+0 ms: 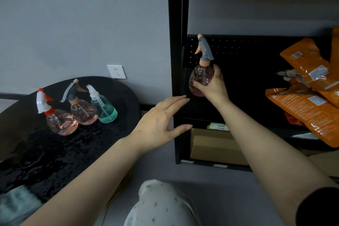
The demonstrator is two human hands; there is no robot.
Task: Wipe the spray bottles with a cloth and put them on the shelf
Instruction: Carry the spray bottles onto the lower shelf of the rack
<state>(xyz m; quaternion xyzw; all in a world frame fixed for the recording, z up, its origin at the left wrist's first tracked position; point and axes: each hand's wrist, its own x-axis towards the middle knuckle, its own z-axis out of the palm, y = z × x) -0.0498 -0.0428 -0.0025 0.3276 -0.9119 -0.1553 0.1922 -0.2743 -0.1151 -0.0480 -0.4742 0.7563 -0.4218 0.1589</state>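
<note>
At the left end of the black shelf (256, 79), one pink spray bottle (200, 79) going in, upright, clasped round its belly by the right hand (212, 86). Just the one shelved, by the look of it. Back on the wet round bench (119, 101): three more waiting — red-and-white-topped bottle (58, 117), grey-topped pink bottle (82, 110), teal bottle (104, 108). Cloth (16, 203) down at the bench's near edge. Left hand (159, 121) hovering between bench and shelf, fingers spread, grip loose, holding nothing.
</note>
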